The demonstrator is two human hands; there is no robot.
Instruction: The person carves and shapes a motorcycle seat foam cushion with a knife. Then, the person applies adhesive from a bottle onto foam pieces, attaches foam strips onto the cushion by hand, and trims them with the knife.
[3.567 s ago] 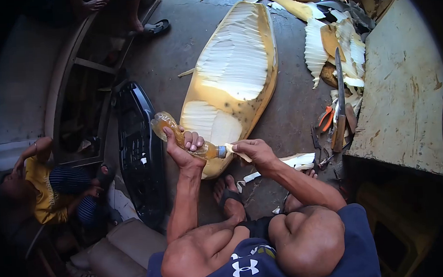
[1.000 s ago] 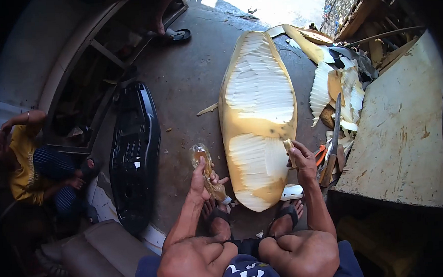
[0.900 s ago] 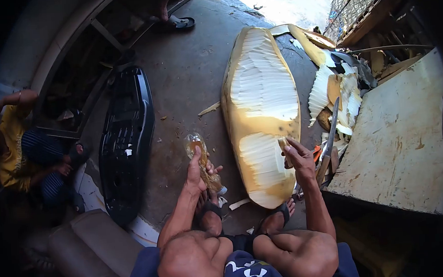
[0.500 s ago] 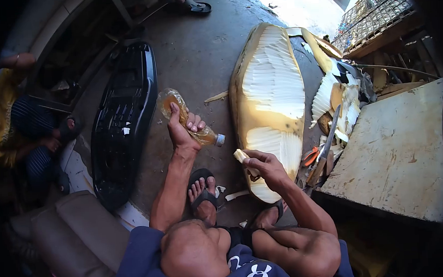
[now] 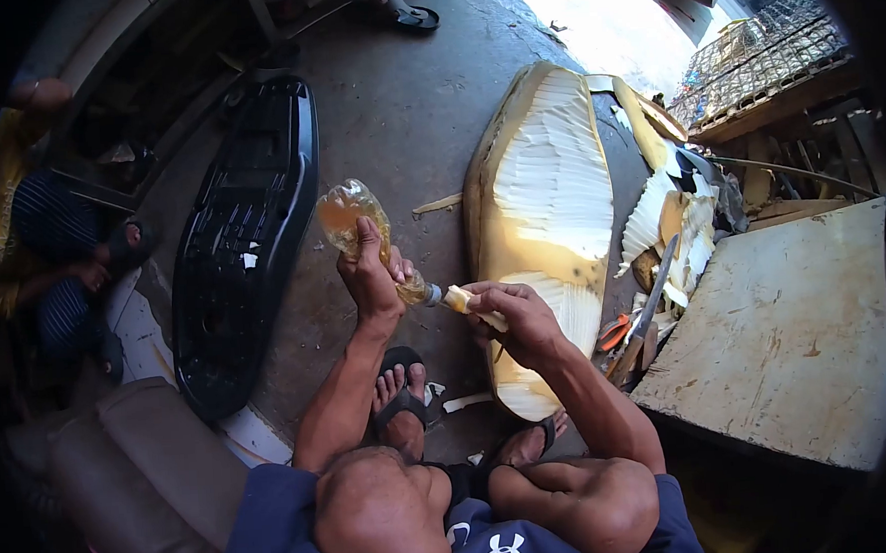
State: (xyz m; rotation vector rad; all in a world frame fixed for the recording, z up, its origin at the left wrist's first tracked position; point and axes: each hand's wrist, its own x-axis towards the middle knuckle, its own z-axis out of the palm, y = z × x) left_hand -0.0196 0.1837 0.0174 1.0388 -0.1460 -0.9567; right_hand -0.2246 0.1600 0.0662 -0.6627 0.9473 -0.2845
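Note:
My left hand (image 5: 371, 277) is wrapped round a clear plastic bottle (image 5: 345, 217) of amber liquid, tilted with its neck toward my right. Between the fingers and thumb of my right hand (image 5: 515, 318) is a small piece of pale foam (image 5: 458, 299), close to the bottle's mouth; whether they touch I cannot tell. Just beyond my right hand lies a long seat foam (image 5: 550, 211), yellowish with white carved ridges. To the left of the bottle, a black seat base (image 5: 246, 242) rests on the floor with small white scraps on it.
At right are a knife (image 5: 655, 300), orange-handled pliers (image 5: 613, 332), torn foam scraps (image 5: 696, 228) and a worn board (image 5: 766, 330). A wire cage (image 5: 762, 59) stands behind. Another person (image 5: 50, 227) sits at left, near a brown cushion (image 5: 148, 472). A sandalled foot (image 5: 414, 16) shows at top.
My right hand has brought the foam piece left, up to the bottle's neck. The bottle has tipped more steeply, its base raised, and the liquid inside has shifted.

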